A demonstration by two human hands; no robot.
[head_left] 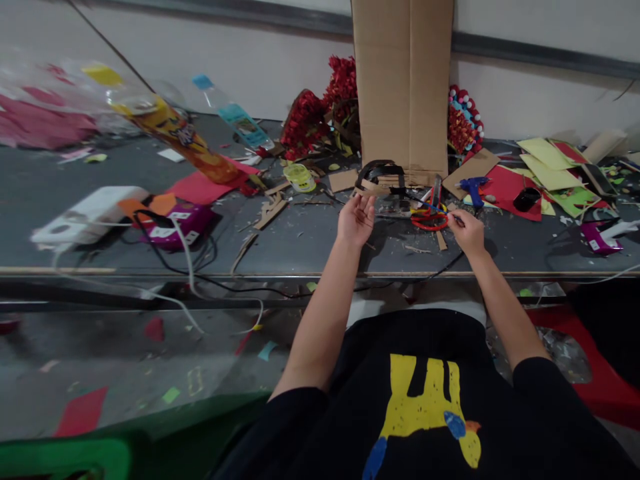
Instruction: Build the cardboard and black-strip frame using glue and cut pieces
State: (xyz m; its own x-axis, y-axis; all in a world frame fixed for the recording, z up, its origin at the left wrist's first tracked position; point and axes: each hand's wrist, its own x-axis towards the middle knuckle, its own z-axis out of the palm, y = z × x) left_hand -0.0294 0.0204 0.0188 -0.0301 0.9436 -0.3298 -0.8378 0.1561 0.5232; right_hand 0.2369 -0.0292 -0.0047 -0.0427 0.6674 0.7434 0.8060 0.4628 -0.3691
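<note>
My left hand [357, 220] is turned palm up, its fingers curled at the lower edge of a curved cardboard band [375, 189]. Most of this band is black, with a bare brown strip along the near side. In my right hand [469, 232] is a thin blue-handled stick [434, 207], pinched between the fingers. It points left toward the black band; its tip is too small to make out. Red-handled scissors [429, 224] lie on the table between my hands. Behind the band stands a tall cardboard sheet [406, 87].
A blue glue gun [473, 189] and coloured paper [547, 163] lie to the right. Leftward are a small yellow-green tub [300, 178], two tilted bottles, a purple box [187, 225] and a white power strip [85, 217]. A black cable [240, 289] hangs along the table edge.
</note>
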